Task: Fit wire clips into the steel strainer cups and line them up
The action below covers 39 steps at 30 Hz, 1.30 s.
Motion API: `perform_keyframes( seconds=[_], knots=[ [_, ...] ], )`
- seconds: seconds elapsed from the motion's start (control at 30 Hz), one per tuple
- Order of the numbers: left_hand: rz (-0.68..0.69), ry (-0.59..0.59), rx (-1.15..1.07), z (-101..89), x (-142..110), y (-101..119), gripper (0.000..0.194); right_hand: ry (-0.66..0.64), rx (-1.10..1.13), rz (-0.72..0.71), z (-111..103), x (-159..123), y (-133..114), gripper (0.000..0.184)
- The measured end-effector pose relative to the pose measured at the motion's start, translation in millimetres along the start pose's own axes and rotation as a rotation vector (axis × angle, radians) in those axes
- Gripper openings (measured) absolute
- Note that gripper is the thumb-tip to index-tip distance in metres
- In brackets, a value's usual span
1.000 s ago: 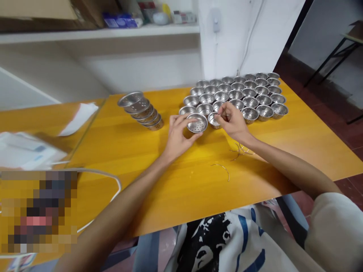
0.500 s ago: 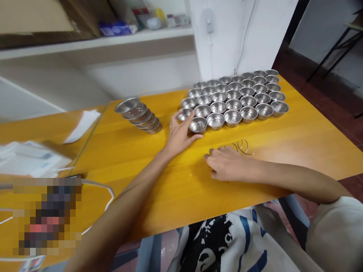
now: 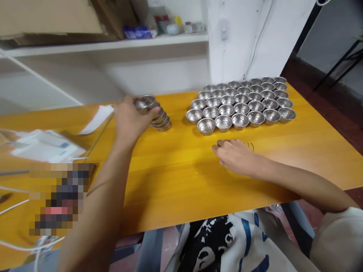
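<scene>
A leaning stack of perforated metal cups (image 3: 163, 122) stands left of the middle of the table. My left hand (image 3: 130, 119) is closed around the top cup (image 3: 148, 101) of this stack, its thumb on the near side; the far fingers are partly hidden and blurred. My right hand (image 3: 235, 156) rests low over the table with its fingers curled, and whatever is in them is hidden. Just beyond it, thin curved metal wires (image 3: 252, 146) show. Behind, rows of the same perforated cups (image 3: 227, 109) sit upright, close together, mouths up.
On the left lie a sheet of white paper (image 3: 98, 120), a white packet (image 3: 49, 145), white cables (image 3: 17, 247) and a pixelated dark object (image 3: 62, 200). A wall shelf (image 3: 159, 40) with boxes runs above the table (image 3: 176, 192). A white pillar (image 3: 235, 45) rises behind the cups.
My left hand has moved left from the front left corner of the cup rows to the top of the stack. The right hand stays curled near the wires. The view has shifted slightly.
</scene>
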State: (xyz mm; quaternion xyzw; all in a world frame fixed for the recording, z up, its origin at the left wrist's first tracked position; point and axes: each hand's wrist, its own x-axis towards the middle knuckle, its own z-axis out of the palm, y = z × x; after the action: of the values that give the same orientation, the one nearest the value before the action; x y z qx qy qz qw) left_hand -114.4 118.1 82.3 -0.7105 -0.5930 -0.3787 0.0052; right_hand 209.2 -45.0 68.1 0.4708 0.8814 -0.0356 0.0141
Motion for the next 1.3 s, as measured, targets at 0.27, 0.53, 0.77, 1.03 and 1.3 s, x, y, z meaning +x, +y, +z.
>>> perform_keyframes(
  seconds=[0.27, 0.53, 0.77, 1.03, 1.3],
  knots=[
    [0.229, 0.24, -0.14, 6.5, -61, 61, 0.076, 0.358, 0.298, 0.023, -21, 7, 43, 0.024],
    [0.259, -0.324, -0.546, 45.0, -152, 101, 0.066, 0.395, 0.413, -0.057, 8, 26, 33, 0.019],
    [0.222, -0.319, -0.562, 38.7, -152, 107, 0.065, 0.366, 0.419, -0.042, 13, 26, 29, 0.022],
    [0.145, -0.33, -0.645, 48.8, -158, 101, 0.074, 0.397, 0.482, -0.037, 9, 24, 24, 0.022],
    [0.082, -0.438, -0.752, 50.8, -161, 100, 0.083, 0.383, 0.552, -0.074, 4, 26, 18, 0.022]
  ],
)
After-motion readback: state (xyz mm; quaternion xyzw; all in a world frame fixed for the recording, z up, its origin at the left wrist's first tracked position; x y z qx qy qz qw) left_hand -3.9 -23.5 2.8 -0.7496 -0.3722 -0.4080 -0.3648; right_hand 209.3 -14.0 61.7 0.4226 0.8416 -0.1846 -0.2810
